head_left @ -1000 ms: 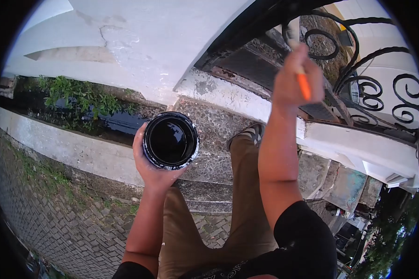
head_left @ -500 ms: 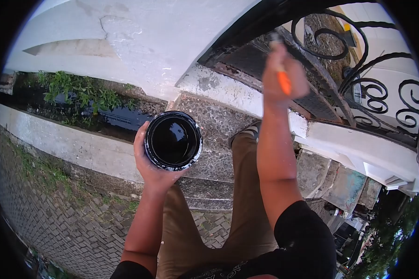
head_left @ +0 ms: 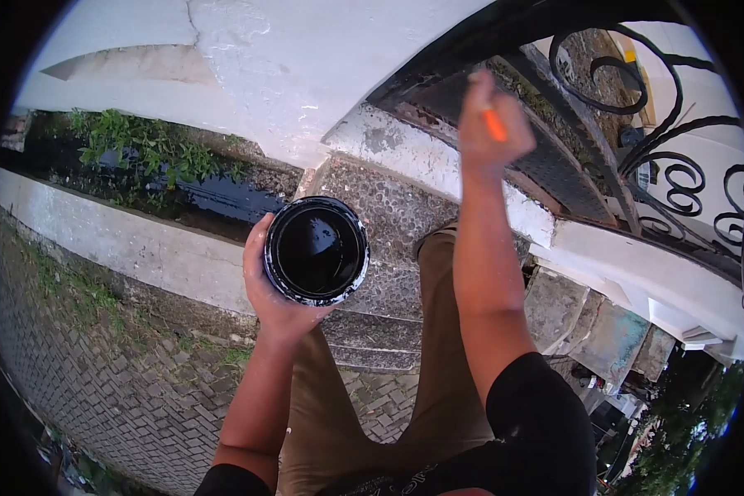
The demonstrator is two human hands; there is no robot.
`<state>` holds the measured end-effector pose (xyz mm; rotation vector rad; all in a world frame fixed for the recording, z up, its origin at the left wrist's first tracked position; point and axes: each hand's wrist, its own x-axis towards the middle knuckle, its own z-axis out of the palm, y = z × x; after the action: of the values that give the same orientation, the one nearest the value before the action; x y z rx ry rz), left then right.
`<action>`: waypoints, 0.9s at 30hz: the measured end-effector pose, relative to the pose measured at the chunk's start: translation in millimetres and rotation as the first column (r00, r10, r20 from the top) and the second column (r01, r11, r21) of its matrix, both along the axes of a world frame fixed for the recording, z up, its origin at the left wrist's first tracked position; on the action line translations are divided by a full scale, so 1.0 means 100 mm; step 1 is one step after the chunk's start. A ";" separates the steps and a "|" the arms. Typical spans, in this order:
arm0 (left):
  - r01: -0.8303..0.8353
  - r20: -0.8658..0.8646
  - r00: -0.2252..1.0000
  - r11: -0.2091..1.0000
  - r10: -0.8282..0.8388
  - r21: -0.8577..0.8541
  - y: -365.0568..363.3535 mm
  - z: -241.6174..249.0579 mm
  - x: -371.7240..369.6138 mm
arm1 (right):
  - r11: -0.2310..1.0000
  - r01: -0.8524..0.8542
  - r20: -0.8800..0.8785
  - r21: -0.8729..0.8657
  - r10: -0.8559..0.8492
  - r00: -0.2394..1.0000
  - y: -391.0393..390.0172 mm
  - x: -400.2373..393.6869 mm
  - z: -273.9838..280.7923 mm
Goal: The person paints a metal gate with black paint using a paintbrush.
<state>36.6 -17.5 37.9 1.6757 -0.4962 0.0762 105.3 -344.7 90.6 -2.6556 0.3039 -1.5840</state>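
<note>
My left hand [head_left: 274, 289] is wrapped around the side of a round can of black paint [head_left: 317, 250], its open top facing up and white smears on its rim. Blurred by motion, my right hand [head_left: 496, 128] is closed on an orange-handled brush [head_left: 494, 125]. The brush's head is not clearly visible. That hand is over the lower part of a dark metal gate [head_left: 587, 157] with curled bars.
A white wall [head_left: 256, 74] rises at the upper left. Below it runs a water-filled ditch [head_left: 215, 201] with green plants [head_left: 157, 157]. My legs stand by a pebbled step [head_left: 388, 198]. Grey paving [head_left: 140, 388] lies at the lower left.
My right hand with the brush has shifted slightly down and left against the gate. The gate and wall appear moved a little to the right, as does the can in my left hand.
</note>
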 end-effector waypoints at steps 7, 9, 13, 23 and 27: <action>0.032 0.007 0.999 0.999 -0.032 0.000 -0.01 0.02 -0.02 | 0.974 0.094 0.095 -0.206 -0.075 0.993 0.11 -0.16 -0.16; 0.044 0.002 0.999 0.999 -0.044 -0.010 0.01 -0.01 -0.02 | 0.987 -0.005 0.062 -0.163 0.015 0.998 0.08 -0.23 -0.61; 0.069 -0.007 0.998 0.998 -0.069 -0.011 0.06 -0.08 -0.02 | 0.988 -0.063 -0.026 0.141 0.067 0.997 0.07 -0.31 -0.86; 0.096 -0.045 0.994 0.995 -0.096 -0.006 0.03 -0.10 -0.07 | 0.997 0.032 0.215 -0.071 -0.016 0.976 0.09 -0.22 -0.09; 0.094 -0.012 0.996 0.995 -0.094 -0.019 0.02 -0.12 -0.06 | 0.997 0.031 -0.057 -0.068 -0.034 0.998 0.04 -0.29 -0.92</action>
<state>30.4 -15.5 26.3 1.6320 -0.5624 0.0015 76.6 -340.4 -1.7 -2.7650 0.3030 -1.5544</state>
